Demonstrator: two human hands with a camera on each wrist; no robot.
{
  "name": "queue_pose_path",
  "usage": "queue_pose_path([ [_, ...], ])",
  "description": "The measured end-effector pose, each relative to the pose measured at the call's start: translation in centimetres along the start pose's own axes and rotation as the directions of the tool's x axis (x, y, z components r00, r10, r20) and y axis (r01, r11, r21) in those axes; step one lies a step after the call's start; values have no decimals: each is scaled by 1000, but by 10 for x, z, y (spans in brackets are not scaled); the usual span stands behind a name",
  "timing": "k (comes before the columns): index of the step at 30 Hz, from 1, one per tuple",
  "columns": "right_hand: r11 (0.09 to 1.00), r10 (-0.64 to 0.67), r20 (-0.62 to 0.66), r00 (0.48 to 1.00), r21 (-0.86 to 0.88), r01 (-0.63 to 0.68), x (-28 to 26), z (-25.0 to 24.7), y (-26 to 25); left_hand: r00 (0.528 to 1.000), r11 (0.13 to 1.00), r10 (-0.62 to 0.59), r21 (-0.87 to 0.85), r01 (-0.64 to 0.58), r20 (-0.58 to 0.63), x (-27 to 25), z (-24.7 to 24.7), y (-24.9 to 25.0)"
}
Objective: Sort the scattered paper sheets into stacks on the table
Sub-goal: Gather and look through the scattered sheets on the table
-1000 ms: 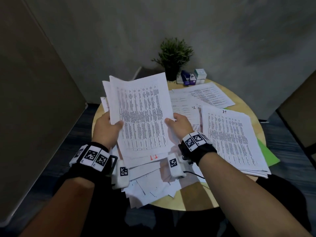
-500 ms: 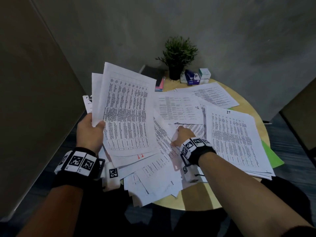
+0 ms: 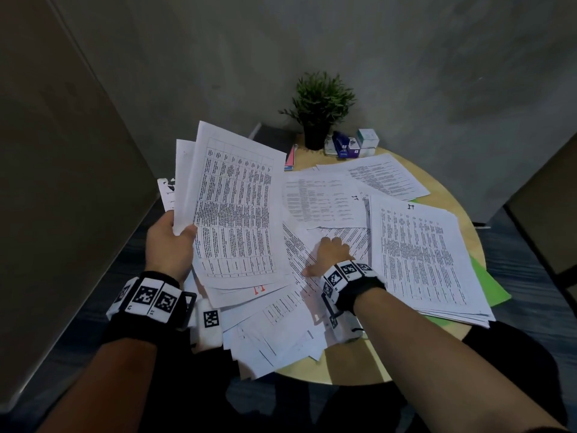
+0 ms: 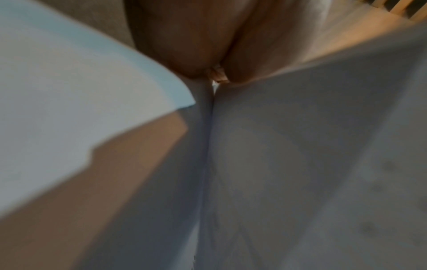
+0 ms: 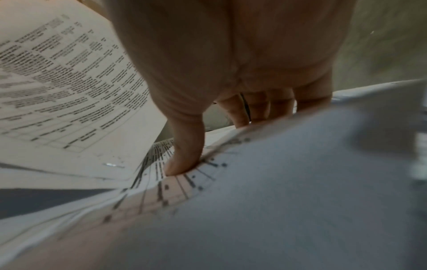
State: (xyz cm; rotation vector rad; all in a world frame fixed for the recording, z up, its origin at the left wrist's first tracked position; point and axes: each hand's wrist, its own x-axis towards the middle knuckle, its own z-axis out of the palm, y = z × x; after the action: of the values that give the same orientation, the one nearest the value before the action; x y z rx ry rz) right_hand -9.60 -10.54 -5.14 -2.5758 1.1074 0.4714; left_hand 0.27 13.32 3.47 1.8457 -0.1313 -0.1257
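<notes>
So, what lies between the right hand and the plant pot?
In the head view, overlapping printed sheets cover most of the table between the right hand and the plant pot.

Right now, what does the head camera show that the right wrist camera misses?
Head only: the round table, the potted plant and the left hand. Right wrist only: the thumb pressing a loose sheet, fingers behind its raised edge. Both: the right hand and the fan of sheets that the left hand grips.

Black straps behind the left hand and right hand carry white blocks printed with square black-and-white markers; a white unit sits beneath each wrist.
</notes>
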Motion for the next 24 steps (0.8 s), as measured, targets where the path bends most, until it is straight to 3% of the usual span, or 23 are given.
queue_pose_path([
  [4,993,-42,-57,997,105,47,-4,-2,-1,1000,1000,-7,-8,7,14,2,-2,1],
  [9,993,-93,-177,980,60,105,-12,-21,11,1000,1000,-6,-23,6,15,2,-1,-1],
  [13,986,-85,-252,964,120,119,-17,-32,26,999,999,-5,-49,7,34,-1,3,0],
  [19,990,-81,-225,971,94,104,-26,-46,43,999,1000,-3,-29,4,41,-3,7,1],
  [24,971,-65,-402,913,184,150,-36,-81,63,1000,999,28,32,-27,-13,-1,7,-1],
])
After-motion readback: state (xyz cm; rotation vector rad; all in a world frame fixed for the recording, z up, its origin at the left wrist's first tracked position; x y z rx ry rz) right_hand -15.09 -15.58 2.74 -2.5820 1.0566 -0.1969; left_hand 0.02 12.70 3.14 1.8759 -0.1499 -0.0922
